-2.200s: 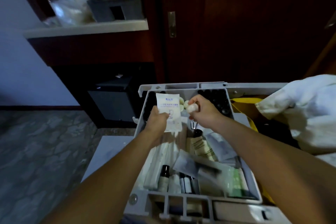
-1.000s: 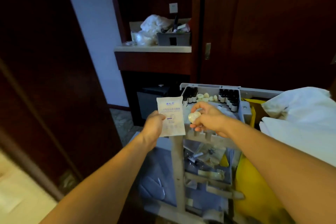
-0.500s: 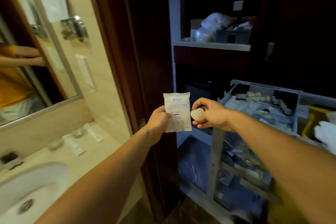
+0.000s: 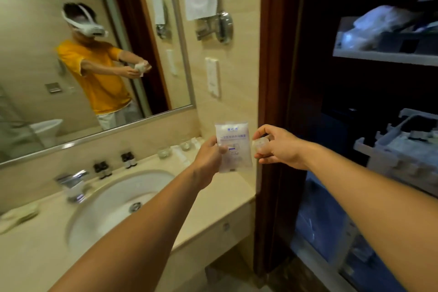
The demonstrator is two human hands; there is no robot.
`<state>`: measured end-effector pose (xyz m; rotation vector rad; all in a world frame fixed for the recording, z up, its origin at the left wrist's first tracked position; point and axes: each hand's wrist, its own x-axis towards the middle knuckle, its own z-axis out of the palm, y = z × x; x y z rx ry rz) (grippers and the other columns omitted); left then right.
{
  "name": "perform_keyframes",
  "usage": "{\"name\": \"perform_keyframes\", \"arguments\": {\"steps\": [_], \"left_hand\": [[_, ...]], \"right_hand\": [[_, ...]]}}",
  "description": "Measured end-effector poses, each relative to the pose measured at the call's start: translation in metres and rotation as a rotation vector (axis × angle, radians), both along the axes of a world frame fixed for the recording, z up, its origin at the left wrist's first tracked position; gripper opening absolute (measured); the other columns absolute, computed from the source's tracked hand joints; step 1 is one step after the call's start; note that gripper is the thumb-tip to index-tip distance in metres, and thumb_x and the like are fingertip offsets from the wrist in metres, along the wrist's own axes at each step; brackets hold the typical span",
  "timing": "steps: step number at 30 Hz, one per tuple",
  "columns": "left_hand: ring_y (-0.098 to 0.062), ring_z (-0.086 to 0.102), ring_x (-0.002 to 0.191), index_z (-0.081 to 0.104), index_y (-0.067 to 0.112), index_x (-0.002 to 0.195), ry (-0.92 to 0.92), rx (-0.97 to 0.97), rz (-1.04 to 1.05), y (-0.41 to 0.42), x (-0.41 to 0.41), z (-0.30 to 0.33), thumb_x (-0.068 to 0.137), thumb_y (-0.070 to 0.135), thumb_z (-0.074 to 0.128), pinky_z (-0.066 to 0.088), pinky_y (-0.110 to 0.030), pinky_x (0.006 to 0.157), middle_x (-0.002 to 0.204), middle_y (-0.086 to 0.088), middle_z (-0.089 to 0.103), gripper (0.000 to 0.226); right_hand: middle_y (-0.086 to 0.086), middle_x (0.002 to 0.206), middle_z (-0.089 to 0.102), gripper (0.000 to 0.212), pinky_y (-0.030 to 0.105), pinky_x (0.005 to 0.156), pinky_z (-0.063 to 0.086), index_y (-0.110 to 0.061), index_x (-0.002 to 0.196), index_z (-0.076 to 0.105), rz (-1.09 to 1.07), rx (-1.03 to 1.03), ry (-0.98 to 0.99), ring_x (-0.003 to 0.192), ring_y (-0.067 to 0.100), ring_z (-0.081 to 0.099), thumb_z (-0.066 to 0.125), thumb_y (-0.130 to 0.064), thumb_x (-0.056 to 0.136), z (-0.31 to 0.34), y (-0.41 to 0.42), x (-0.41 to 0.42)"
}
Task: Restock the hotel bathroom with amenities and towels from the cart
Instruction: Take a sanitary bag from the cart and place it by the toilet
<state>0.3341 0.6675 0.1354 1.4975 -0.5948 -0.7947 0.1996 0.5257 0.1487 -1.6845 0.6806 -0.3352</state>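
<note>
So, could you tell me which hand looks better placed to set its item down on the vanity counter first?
Probably the left hand: it holds the white sachet over the vanity counter, while the right hand, pinching the small round soap, hangs nearer the door frame.

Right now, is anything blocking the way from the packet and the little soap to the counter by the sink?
Nothing visible. The left hand holds the packet and the right hand pinches the soap above a bare stretch of counter, beside the sink.
</note>
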Motion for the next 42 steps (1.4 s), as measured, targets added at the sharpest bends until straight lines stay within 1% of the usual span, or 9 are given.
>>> {"name": "perform_keyframes", "arguments": {"steps": [3, 7, 11, 15, 21, 25, 33, 37, 42], "left_hand": [[-0.025, 0.071, 0.084, 0.063, 0.015, 0.107, 0.017, 0.004, 0.056, 0.041, 0.031, -0.001, 0.095, -0.006, 0.040, 0.060, -0.037, 0.063, 0.104, -0.009, 0.071, 0.034], [-0.021, 0.070, 0.083, 0.062, 0.020, 0.098, 0.010, 0.019, 0.150, 0.098, 0.071, -0.002, 0.097, -0.006, 0.038, 0.059, -0.038, 0.067, 0.099, -0.005, 0.071, 0.035], [-0.026, 0.069, 0.094, 0.061, 0.019, 0.105, 0.018, 0.047, 0.252, 0.154, 0.107, -0.008, 0.098, -0.003, 0.039, 0.059, -0.041, 0.072, 0.108, -0.008, 0.070, 0.032], [-0.021, 0.070, 0.088, 0.061, 0.020, 0.102, 0.016, 0.059, 0.350, 0.206, 0.137, -0.015, 0.097, -0.003, 0.039, 0.058, -0.041, 0.076, 0.105, -0.005, 0.071, 0.032], [-0.019, 0.069, 0.085, 0.062, 0.022, 0.098, 0.020, 0.079, 0.472, 0.277, 0.168, -0.026, 0.095, -0.007, 0.036, 0.056, -0.032, 0.064, 0.102, -0.003, 0.070, 0.038], [-0.017, 0.069, 0.080, 0.062, 0.018, 0.108, 0.048, 0.089, 0.542, 0.314, 0.188, -0.035, 0.095, -0.008, 0.034, 0.054, -0.027, 0.054, 0.098, -0.001, 0.069, 0.040], [-0.026, 0.072, 0.089, 0.061, 0.011, 0.119, 0.077, 0.152, 0.723, 0.369, 0.259, -0.071, 0.093, -0.005, 0.036, 0.059, -0.036, 0.071, 0.112, -0.009, 0.071, 0.039], [-0.025, 0.071, 0.090, 0.063, 0.020, 0.104, 0.113, 0.186, 0.796, 0.387, 0.301, -0.087, 0.093, -0.005, 0.036, 0.060, -0.042, 0.078, 0.107, -0.007, 0.072, 0.039], [-0.019, 0.068, 0.078, 0.062, 0.022, 0.091, 0.153, 0.197, 0.886, 0.396, 0.355, -0.104, 0.095, -0.005, 0.036, 0.057, -0.034, 0.068, 0.090, 0.000, 0.070, 0.038]], "right_hand": [[0.015, 0.105, 0.051, 0.033, 0.029, 0.064, 0.053, -0.017, 0.098, 0.057, 0.056, -0.020, 0.014, 0.076, 0.021, 0.066, 0.051, 0.015, 0.091, -0.003, 0.031, 0.041], [0.014, 0.106, 0.055, 0.034, 0.029, 0.065, 0.053, -0.018, 0.097, 0.057, 0.146, -0.031, 0.023, 0.081, 0.023, 0.068, 0.049, 0.014, 0.092, -0.005, 0.075, 0.094], [0.013, 0.106, 0.056, 0.034, 0.030, 0.067, 0.052, -0.019, 0.095, 0.057, 0.250, -0.022, 0.027, 0.082, 0.024, 0.068, 0.049, 0.014, 0.092, -0.010, 0.123, 0.142], [0.011, 0.104, 0.057, 0.031, 0.029, 0.067, 0.052, -0.018, 0.097, 0.056, 0.335, -0.006, 0.012, 0.083, 0.025, 0.067, 0.051, 0.012, 0.093, -0.015, 0.170, 0.183], [0.014, 0.104, 0.059, 0.041, 0.025, 0.061, 0.055, -0.015, 0.100, 0.058, 0.430, 0.042, 0.035, 0.081, 0.021, 0.063, 0.065, 0.020, 0.081, -0.032, 0.236, 0.239], [0.013, 0.101, 0.059, 0.044, 0.022, 0.056, 0.053, -0.014, 0.098, 0.059, 0.494, 0.050, 0.058, 0.081, 0.021, 0.060, 0.068, 0.023, 0.076, -0.046, 0.273, 0.275], [0.020, 0.110, 0.064, 0.045, 0.028, 0.058, 0.056, -0.014, 0.092, 0.059, 0.604, 0.075, 0.103, 0.086, 0.028, 0.064, 0.074, 0.023, 0.072, -0.084, 0.326, 0.370], [0.022, 0.112, 0.063, 0.044, 0.028, 0.058, 0.058, -0.011, 0.094, 0.062, 0.659, 0.104, 0.128, 0.086, 0.030, 0.066, 0.077, 0.022, 0.069, -0.102, 0.346, 0.424], [0.018, 0.106, 0.067, 0.040, 0.026, 0.054, 0.056, -0.012, 0.096, 0.063, 0.710, 0.107, 0.153, 0.074, 0.025, 0.071, 0.076, 0.017, 0.073, -0.123, 0.359, 0.487]]}}
